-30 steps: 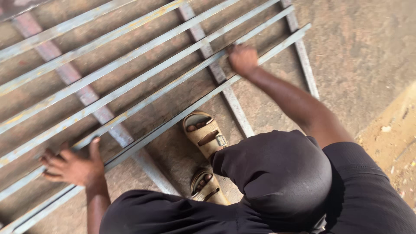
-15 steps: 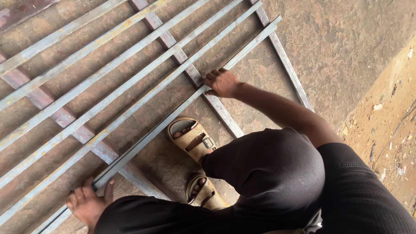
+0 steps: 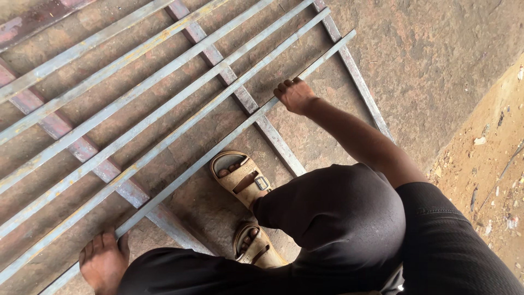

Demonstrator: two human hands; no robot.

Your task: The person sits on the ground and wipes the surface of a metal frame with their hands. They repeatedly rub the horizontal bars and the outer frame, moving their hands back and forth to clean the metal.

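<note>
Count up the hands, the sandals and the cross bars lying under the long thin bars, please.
Hands: 2, the left hand and the right hand, both on the nearest long bar
Sandals: 2, tan
Cross bars: 3
Total: 7

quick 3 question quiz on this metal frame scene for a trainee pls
1. True or false: both hands rest on the same metal bar.
2. Which hand is nearer the bar's far end? A) left hand B) right hand
3. What footwear shows between the two hands?

Key
1. True: both grip the nearest long bar of the frame, which lies on the concrete floor.
2. B
3. Tan buckled sandals, standing on the floor inside the frame.
</note>
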